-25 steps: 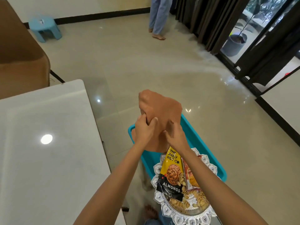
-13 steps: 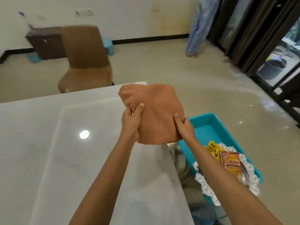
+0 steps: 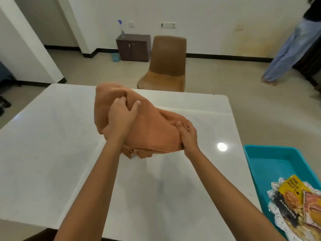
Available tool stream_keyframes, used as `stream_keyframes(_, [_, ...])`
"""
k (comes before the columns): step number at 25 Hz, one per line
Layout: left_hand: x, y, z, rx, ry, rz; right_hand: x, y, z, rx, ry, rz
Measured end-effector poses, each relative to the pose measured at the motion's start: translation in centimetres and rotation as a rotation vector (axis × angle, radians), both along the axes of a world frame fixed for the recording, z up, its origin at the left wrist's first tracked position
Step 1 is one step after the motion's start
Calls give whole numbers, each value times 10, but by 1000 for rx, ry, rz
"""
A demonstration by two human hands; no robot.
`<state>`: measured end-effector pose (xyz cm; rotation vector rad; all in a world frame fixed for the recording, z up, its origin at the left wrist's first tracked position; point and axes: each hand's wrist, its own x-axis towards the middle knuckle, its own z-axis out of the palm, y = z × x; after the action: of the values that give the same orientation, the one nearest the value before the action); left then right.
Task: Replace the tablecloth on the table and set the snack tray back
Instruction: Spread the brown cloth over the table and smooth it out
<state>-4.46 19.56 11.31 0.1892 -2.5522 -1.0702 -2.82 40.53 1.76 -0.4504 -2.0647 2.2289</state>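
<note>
A folded orange-brown tablecloth [image 3: 152, 129] is held over the middle of the bare white table [image 3: 52, 136], its lower folds touching the surface. My left hand [image 3: 121, 115] grips the cloth's upper left part. My right hand [image 3: 188, 134] pinches its right edge. At the lower right, off the table, a silver snack tray [image 3: 278, 218] with an almond packet [image 3: 290, 192] and other snack packets rests in a teal bin [image 3: 271, 160].
A brown chair [image 3: 166, 66] stands at the table's far edge. Behind it are a dark cabinet [image 3: 133, 47] with a spray bottle and a small blue container on the floor. Another person's legs [image 3: 286, 54] are at the far right.
Both hands carried the cloth from above the teal bin leftward over the table and lowered it. The view turned left, so the bin and tray now lie at the right edge.
</note>
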Motion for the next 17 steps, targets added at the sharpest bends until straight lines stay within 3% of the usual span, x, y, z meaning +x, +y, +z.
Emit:
stream_keyframes(2, [-2, -10, -18, -33, -207, -166, 2, 13, -17, 35, -24, -156])
stream_keyframes(4, [4, -31, -61, -7, -369, -184, 8, 31, -44, 165, -135, -224])
stream_keyframes(8, [37, -63, -158, -17, -539, 1, 30, 71, -89, 532, -348, -184])
stream_keyframes(11, [59, -81, -193, -60, -650, 194, 37, 86, -107, 599, -502, -109])
stream_keyframes(13, [66, -86, -200, 6, -659, 207, 36, 88, -110, 517, -583, -51])
stream_keyframes(17, [62, -87, -212, -464, -430, -117, 29, 85, -102, 480, -629, -55])
